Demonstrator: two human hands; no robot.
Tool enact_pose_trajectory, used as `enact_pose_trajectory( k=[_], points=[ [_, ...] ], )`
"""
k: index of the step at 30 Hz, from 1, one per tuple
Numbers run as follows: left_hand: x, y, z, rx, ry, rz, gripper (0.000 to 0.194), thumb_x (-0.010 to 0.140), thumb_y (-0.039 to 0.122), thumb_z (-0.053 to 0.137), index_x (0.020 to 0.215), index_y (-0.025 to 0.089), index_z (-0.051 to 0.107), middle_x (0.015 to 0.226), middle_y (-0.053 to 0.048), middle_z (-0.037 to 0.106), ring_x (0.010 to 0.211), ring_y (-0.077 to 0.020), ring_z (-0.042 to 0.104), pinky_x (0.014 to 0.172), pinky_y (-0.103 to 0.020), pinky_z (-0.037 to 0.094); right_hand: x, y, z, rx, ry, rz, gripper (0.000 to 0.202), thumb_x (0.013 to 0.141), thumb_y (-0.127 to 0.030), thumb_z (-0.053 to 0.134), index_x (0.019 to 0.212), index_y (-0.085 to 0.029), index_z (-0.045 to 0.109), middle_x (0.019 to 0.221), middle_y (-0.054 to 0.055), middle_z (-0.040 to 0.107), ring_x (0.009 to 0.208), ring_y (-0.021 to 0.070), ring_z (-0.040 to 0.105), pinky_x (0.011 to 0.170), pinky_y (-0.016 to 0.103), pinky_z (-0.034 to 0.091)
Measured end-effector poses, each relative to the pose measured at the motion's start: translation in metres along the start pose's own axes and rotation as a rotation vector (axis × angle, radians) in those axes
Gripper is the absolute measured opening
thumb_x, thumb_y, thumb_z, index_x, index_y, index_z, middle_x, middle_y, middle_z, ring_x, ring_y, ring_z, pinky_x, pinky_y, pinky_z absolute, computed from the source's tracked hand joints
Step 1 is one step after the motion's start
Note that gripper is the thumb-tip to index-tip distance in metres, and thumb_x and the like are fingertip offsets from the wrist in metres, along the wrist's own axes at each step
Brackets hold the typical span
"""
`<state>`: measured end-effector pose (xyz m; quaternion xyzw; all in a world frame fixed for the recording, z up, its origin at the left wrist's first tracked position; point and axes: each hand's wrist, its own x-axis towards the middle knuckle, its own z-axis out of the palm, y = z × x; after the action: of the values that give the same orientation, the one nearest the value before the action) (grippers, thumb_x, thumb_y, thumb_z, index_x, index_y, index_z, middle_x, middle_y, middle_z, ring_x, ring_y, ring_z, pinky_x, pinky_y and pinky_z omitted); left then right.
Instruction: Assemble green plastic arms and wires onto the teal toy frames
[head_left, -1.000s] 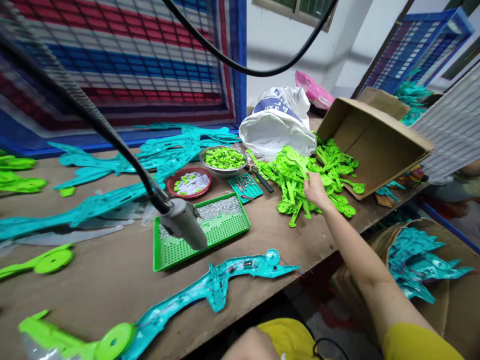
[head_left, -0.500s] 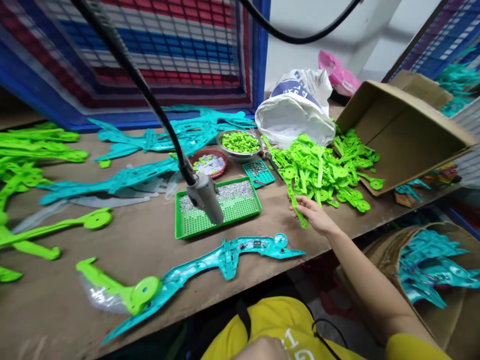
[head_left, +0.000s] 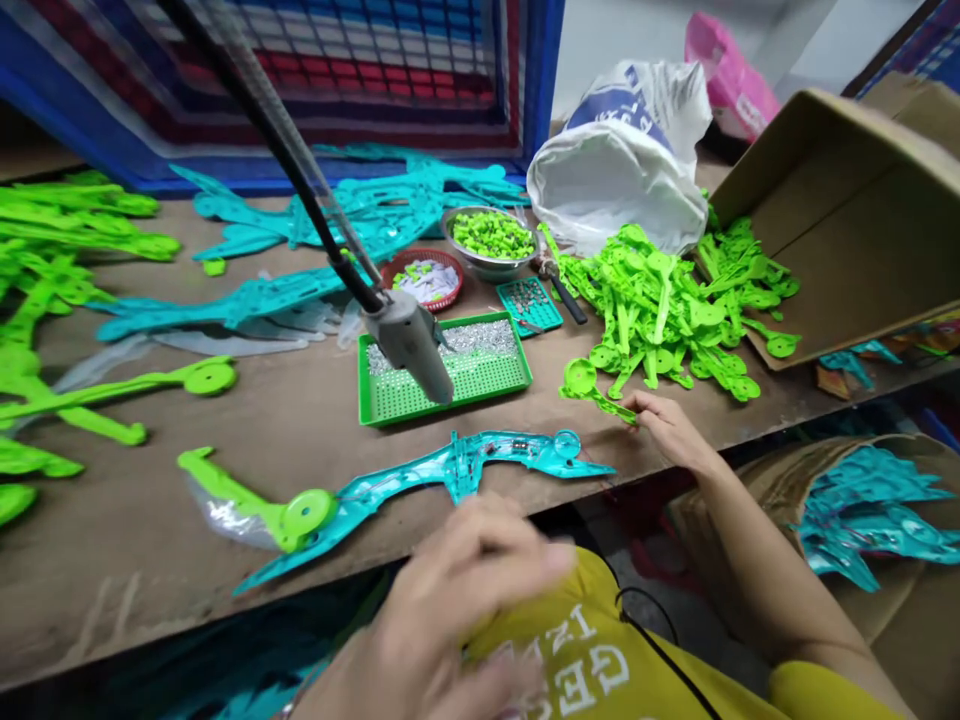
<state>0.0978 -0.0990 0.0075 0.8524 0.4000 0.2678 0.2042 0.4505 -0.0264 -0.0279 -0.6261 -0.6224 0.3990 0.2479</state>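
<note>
Green part (head_left: 580,376) in right hand (head_left: 666,428): pinches thin end, near pile (head_left: 658,305); holds blurred left hand (head_left: 442,590) loosely open near teal frame (head_left: 405,474).

A: what's the green part (head_left: 580,378) look like?
B: bright lime, thin stem slanting down to the right, round cup on the left end
A: and the teal frame (head_left: 405,475)?
B: long, bent, wires showing inside, lying along the table's (head_left: 300,418) near edge

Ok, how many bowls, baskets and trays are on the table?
4: the metal bowl, the red basket at its left, the teal tray in front of the bowl, the green tray nearest the camera. The white bag may hide others.
</note>
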Motion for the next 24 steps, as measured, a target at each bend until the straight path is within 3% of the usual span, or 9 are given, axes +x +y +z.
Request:
enact_pose_trajectory(
  k=[1,3,5,7,10,12,14,19,24],
  points=[
    [0.009,-0.008,0.006,-0.001,-0.040,0.036,0.055,0.091,0.034,0.057,0.145,0.034,0.049,0.123,-0.011,0.066,0.116,-0.0317,0.061,0.098,-0.051,0.053,-0.002,0.001,-0.004,-0.116,-0.015,0.000,0.021,0.079,-0.021,0.040,0.081,-0.020,0.060,0.075,0.001,0.064,0.071,0.0173,0.059,0.073,0.029,0.043],
    [0.021,-0.027,0.022,0.160,0.072,-0.025,0.054,0.093,0.031,0.057,0.146,0.024,0.045,0.133,-0.016,0.061,0.126,-0.0342,0.056,0.104,-0.055,0.047,-0.003,0.004,-0.011,-0.320,-0.077,-0.016,0.022,0.079,-0.020,0.037,0.075,-0.020,0.059,0.070,0.001,0.063,0.069,0.0174,0.057,0.070,0.029,0.038],
    [0.023,-0.046,0.037,0.287,0.083,-0.086,0.056,0.094,0.035,0.059,0.145,0.016,0.044,0.143,-0.022,0.053,0.134,-0.0394,0.048,0.108,-0.061,0.040,-0.002,0.006,-0.016,-0.449,-0.120,-0.036,0.023,0.078,-0.020,0.037,0.070,-0.020,0.058,0.066,0.001,0.061,0.066,0.0175,0.055,0.068,0.029,0.035],
    [0.022,-0.056,0.049,0.336,0.090,-0.130,0.056,0.094,0.036,0.059,0.144,0.013,0.044,0.145,-0.024,0.051,0.138,-0.0412,0.044,0.111,-0.064,0.036,0.001,0.006,-0.020,-0.476,-0.106,-0.032,0.022,0.077,-0.023,0.037,0.069,-0.020,0.058,0.064,0.002,0.059,0.065,0.0176,0.053,0.067,0.029,0.034],
    [0.031,-0.055,0.058,0.290,0.104,-0.105,0.045,0.096,0.028,0.055,0.139,0.016,0.049,0.142,-0.020,0.056,0.138,-0.0347,0.047,0.115,-0.059,0.033,0.004,0.004,-0.017,-0.355,-0.038,-0.004,0.025,0.082,-0.034,0.043,0.073,-0.019,0.061,0.067,0.001,0.059,0.067,0.0172,0.052,0.066,0.028,0.035],
    [0.044,-0.049,0.062,0.252,0.061,-0.071,0.042,0.096,0.029,0.054,0.136,0.017,0.052,0.140,-0.017,0.059,0.137,-0.0327,0.049,0.117,-0.057,0.031,0.004,0.001,-0.006,-0.279,-0.044,0.009,0.031,0.082,-0.046,0.054,0.078,-0.017,0.065,0.071,0.001,0.061,0.068,0.0165,0.052,0.064,0.027,0.036],
    [0.057,-0.045,0.068,0.240,-0.018,-0.080,0.051,0.094,0.037,0.059,0.139,0.016,0.051,0.142,-0.019,0.057,0.138,-0.0365,0.047,0.118,-0.061,0.027,0.002,-0.002,0.011,-0.261,-0.085,0.058,0.036,0.078,-0.051,0.063,0.081,-0.016,0.069,0.070,0.000,0.061,0.065,0.0153,0.052,0.061,0.026,0.036],
    [0.066,-0.057,0.088,0.183,-0.122,-0.106,0.065,0.092,0.047,0.061,0.147,0.017,0.041,0.142,-0.019,0.057,0.136,-0.0361,0.049,0.118,-0.063,0.026,0.001,-0.007,0.053,-0.345,-0.083,0.238,0.028,0.075,-0.041,0.066,0.078,-0.015,0.075,0.055,-0.001,0.057,0.057,0.0153,0.055,0.054,0.025,0.031],
    [0.058,-0.071,0.096,0.124,-0.081,-0.087,0.072,0.093,0.046,0.062,0.150,0.016,0.031,0.139,-0.018,0.060,0.130,-0.0306,0.055,0.116,-0.057,0.032,0.006,-0.018,0.061,-0.545,-0.048,0.288,0.020,0.076,-0.035,0.059,0.073,-0.019,0.072,0.060,0.005,0.067,0.060,0.0198,0.062,0.053,0.027,0.028]
  ],
)
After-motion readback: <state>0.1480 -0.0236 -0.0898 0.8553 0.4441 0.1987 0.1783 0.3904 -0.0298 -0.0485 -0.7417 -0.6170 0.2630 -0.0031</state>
